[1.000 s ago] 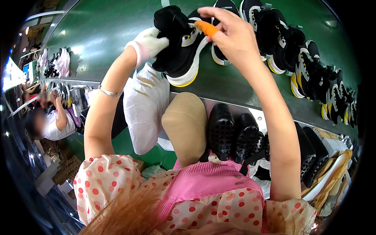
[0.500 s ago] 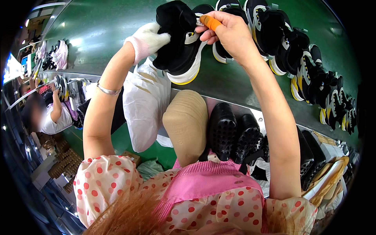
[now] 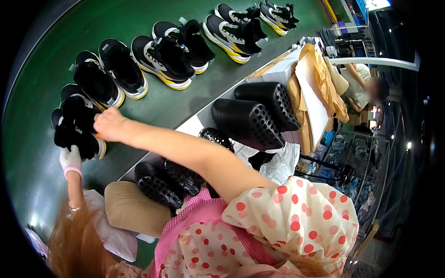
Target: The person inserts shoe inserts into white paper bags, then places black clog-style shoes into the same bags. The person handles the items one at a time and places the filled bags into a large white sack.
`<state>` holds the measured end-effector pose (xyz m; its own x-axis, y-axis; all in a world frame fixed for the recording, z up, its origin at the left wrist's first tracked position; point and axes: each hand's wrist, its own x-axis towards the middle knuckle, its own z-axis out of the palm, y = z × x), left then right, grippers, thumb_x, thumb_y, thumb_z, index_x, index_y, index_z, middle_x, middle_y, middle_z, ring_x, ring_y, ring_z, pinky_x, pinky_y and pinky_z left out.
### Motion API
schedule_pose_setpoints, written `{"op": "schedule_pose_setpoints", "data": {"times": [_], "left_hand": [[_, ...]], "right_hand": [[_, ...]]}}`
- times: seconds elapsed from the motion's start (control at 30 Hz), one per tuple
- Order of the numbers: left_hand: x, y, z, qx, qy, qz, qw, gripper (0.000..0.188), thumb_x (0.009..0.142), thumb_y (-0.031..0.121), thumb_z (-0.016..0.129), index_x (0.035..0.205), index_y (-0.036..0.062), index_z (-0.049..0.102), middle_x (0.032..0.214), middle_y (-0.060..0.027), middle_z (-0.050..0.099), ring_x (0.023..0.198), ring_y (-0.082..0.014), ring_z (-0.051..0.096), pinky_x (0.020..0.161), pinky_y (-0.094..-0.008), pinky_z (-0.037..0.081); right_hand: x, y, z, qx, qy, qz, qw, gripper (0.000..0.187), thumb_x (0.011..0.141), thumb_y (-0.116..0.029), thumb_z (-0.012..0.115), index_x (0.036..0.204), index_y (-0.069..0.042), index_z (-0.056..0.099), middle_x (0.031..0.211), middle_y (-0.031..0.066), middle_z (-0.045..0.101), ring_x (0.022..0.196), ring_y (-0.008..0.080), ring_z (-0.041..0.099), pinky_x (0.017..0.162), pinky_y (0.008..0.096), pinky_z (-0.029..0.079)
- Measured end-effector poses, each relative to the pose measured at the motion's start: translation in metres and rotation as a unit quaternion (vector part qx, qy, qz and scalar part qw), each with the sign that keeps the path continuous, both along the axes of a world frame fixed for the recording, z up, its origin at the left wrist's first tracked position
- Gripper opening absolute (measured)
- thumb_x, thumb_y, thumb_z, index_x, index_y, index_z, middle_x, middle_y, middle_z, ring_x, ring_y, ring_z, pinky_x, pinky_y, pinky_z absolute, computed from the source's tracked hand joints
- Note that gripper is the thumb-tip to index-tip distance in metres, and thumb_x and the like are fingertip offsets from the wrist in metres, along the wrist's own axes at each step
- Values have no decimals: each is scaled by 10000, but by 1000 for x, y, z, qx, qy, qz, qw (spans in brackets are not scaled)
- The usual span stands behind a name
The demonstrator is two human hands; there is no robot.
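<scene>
A black sneaker (image 3: 76, 137) with a white and yellow sole lies on the green table at the left. My left hand (image 3: 69, 156), in a white glove, grips its near edge; some of the fingers are hidden by the shoe. Just right of this sneaker, my bare right hand (image 3: 110, 125) is closed, with an orange cover on one finger. Whatever is between its fingers is hidden. Other black sneakers (image 3: 121, 65) with grey and yellow trim stand in a row beyond my hands, running to the far right.
Along the table's (image 3: 153, 104) near edge lie stacked tan foot-shaped inserts (image 3: 134, 208), white paper inserts (image 3: 111, 227) and black perforated forms (image 3: 248, 120). Brown paper (image 3: 320, 88) lies on a white stack at the right. Another person (image 3: 359, 85) is farther off.
The view has swung to the right, so more of the sneaker row shows. My right hand has moved from the sneaker's lace area and its fingers are now curled in; the left stays at the shoe.
</scene>
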<state>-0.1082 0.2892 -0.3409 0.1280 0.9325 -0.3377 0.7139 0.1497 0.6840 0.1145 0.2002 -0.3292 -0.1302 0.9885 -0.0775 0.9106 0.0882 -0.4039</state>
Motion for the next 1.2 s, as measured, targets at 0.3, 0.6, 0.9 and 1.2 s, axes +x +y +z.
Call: {"op": "schedule_pose_setpoints", "data": {"times": [0.3,0.6,0.9,1.2], "left_hand": [[109,-55,33,13,13,-69,997,432,859,320,612,1132,-15,608,1005,-150,691,969,-267,655,866,-360,491],[74,-115,95,-118,-99,-29,988,510,893,311,559,1300,5,514,1128,-158,644,999,-273,652,865,-321,501],[92,-249,149,211,-75,-214,951,273,887,102,591,1144,34,652,1134,-149,633,1060,-256,620,918,-310,469],[75,-279,155,162,-23,-83,983,239,915,102,562,1116,28,669,1067,-110,652,981,-190,623,876,-275,472]], "right_hand": [[103,-57,61,-9,-90,-46,995,285,839,-290,623,1096,-175,662,1091,35,651,1001,246,643,769,394,543],[65,-271,162,-89,61,-99,989,372,866,-371,650,763,-20,581,714,182,648,619,362,644,548,449,511],[91,-380,133,-278,-14,-152,949,345,853,-380,654,863,-37,625,763,140,669,692,335,657,598,417,511],[76,-374,109,-106,97,-144,979,267,836,-277,681,920,-27,637,788,168,657,664,349,652,589,448,521]]}}
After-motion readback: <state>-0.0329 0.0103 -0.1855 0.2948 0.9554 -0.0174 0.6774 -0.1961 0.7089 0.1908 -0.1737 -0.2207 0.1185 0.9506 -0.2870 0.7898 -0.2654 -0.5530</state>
